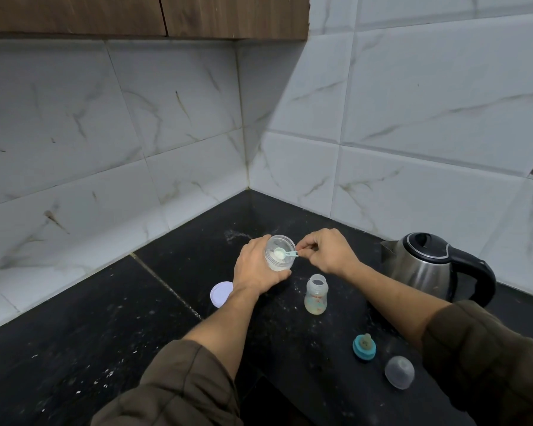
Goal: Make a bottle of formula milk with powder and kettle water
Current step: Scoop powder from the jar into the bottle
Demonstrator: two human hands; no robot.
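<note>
My left hand [256,269] grips a clear powder jar [278,258] standing on the black counter [105,333], its mouth open. My right hand [323,252] pinches the handle of a small teal scoop [285,252], whose bowl, heaped with white powder, is over the jar's mouth. An open baby bottle [316,295] stands upright just right of the jar, below my right hand. A steel kettle [428,265] with a black handle sits at the right, lid closed.
The jar's white lid [220,294] lies left of my left wrist. A teal teat ring [364,346] and a clear bottle cap [399,372] lie near the counter's front right. Tiled walls meet in a corner behind. Powder specks dot the counter.
</note>
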